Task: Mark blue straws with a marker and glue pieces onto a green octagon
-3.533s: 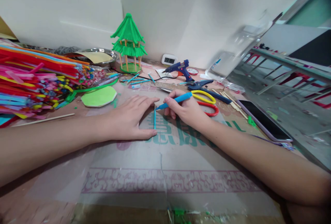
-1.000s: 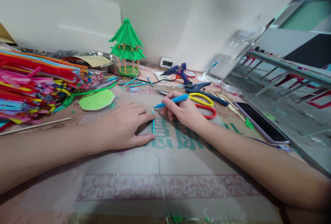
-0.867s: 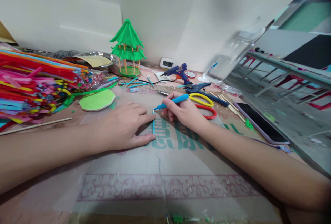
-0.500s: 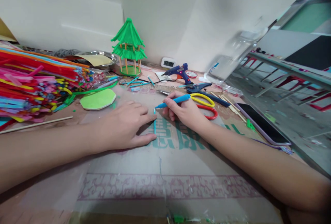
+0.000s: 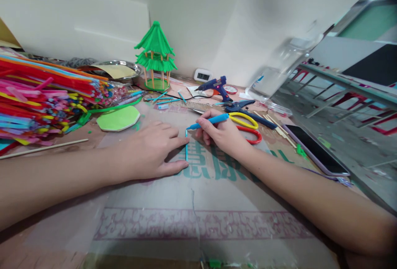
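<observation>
On the plastic-covered tabletop lies a short, thin blue stick [image 5: 186, 151] with a whitish upper end. My left hand [image 5: 151, 150] rests flat beside it, index fingertip near its upper part and thumb tip at its lower end, steadying it. In my right hand [image 5: 217, 132] is a blue marker pen [image 5: 214, 121], pinched between thumb and fingers. The pen's tip touches or nearly touches the stick's upper end. Just behind my right hand lie scissors with yellow and red handles [image 5: 245, 121], their blades partly hidden.
A green two-tiered pavilion model [image 5: 156, 58] stands at the back beside a metal dish [image 5: 136, 70]. Bundles of pipe cleaners [image 5: 40, 99] and a green octagon [image 5: 118, 118] lie left. A glue gun [image 5: 215, 86], blue-handled pliers [image 5: 240, 106], wooden sticks [image 5: 277, 126] and a phone [image 5: 314, 149] lie right.
The view has shifted very slightly. Both hands, the marker pen and the blue stick keep the same places relative to one another.
</observation>
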Action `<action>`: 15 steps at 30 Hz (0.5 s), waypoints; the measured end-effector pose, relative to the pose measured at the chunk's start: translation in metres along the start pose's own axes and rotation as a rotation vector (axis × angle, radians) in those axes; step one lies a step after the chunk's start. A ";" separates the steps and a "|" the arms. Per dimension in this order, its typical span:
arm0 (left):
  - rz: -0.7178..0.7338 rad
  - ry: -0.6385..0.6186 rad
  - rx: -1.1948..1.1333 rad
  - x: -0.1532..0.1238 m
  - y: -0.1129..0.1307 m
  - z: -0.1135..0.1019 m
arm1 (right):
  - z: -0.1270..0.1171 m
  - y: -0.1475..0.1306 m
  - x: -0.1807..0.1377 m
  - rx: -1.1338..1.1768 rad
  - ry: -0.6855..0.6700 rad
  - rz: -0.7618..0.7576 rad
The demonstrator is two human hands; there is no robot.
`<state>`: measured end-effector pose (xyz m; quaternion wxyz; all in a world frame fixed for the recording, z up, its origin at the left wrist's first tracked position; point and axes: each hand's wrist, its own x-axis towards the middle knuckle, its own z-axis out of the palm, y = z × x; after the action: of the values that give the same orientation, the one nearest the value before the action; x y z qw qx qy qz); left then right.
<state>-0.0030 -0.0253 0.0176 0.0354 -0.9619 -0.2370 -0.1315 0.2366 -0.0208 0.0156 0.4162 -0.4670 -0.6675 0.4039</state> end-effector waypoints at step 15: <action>0.003 0.009 0.001 0.000 0.000 0.000 | -0.001 -0.004 -0.001 -0.010 -0.008 0.022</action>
<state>-0.0026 -0.0251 0.0175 0.0373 -0.9617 -0.2356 -0.1354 0.2366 -0.0220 0.0192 0.4066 -0.4747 -0.6661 0.4069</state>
